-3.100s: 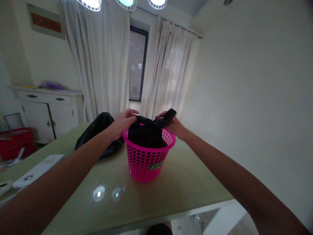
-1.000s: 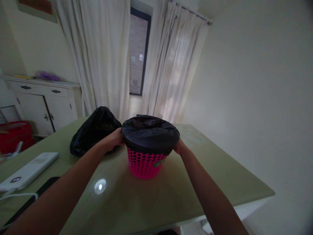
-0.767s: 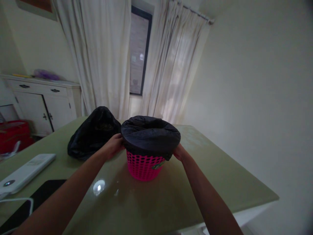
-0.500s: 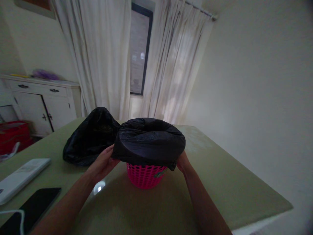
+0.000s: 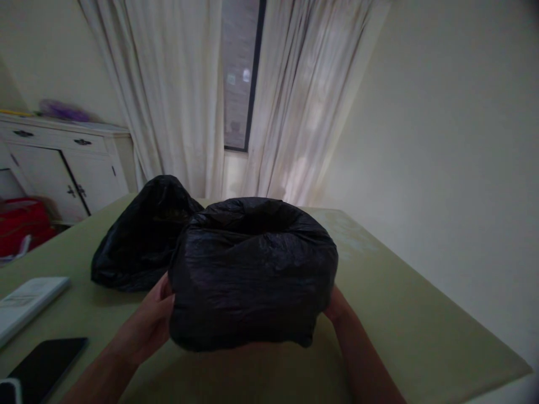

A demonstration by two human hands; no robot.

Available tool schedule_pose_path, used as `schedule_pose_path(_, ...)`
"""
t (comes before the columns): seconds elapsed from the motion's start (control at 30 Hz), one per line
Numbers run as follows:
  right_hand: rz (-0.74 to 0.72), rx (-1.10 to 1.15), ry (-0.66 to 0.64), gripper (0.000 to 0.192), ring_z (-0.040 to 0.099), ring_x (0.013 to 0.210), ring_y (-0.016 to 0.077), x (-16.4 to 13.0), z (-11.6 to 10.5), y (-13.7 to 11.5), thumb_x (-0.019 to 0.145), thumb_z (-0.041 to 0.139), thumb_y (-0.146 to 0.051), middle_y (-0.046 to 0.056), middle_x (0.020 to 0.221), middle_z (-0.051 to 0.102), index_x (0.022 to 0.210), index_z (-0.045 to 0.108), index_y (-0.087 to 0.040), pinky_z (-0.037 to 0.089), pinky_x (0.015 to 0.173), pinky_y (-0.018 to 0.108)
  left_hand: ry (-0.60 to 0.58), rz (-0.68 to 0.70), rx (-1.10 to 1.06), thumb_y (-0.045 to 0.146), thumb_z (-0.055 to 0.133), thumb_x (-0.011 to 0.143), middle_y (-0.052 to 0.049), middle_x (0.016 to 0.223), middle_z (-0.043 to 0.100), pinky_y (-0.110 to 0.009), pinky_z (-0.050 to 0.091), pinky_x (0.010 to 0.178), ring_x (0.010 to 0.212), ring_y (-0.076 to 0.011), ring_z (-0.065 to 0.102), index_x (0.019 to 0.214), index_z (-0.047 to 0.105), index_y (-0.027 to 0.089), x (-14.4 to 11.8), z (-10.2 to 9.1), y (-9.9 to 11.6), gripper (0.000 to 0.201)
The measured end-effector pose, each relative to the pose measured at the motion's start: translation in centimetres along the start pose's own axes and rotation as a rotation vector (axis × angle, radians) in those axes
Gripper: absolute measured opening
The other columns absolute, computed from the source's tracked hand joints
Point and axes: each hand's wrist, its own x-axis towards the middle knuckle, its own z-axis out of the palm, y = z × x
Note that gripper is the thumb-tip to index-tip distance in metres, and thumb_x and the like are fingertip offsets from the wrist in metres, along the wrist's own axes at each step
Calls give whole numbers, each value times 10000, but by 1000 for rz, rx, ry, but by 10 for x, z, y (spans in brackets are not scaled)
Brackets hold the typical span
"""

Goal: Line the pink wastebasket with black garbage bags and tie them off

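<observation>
A black plastic bag (image 5: pixel 251 269) is stretched over a basket and covers it fully, so the pink basket underneath is hidden. My left hand (image 5: pixel 152 321) grips the bag's left side near the bottom edge. My right hand (image 5: pixel 335 306) grips the right side, mostly hidden behind the bag. The covered basket is held close in front of me over the green table (image 5: pixel 391 297).
A second full black bag (image 5: pixel 138 235) lies on the table behind and left. A white flat device (image 5: pixel 25 300) and a dark phone (image 5: pixel 44 365) lie at the left. A white cabinet (image 5: pixel 63 163), a red box (image 5: pixel 21 230) and curtains stand beyond.
The bag's rim went from the basket's top down over its sides until the pink disappeared. The covered basket came nearer and larger, and both hands slid lower along it.
</observation>
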Motion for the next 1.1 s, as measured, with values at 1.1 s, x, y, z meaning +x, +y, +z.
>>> schedule_pose_path(1.1,55,108,135,422,747,1008,307,33,-9,50,710,949,-510,79,1015,814,1002,789,-251,599,992,517,49,173,185,469,1057,658,-158,1448,755,-487,598,1145,1363,-387,711,1536,589,269,50,-4,-34,1015)
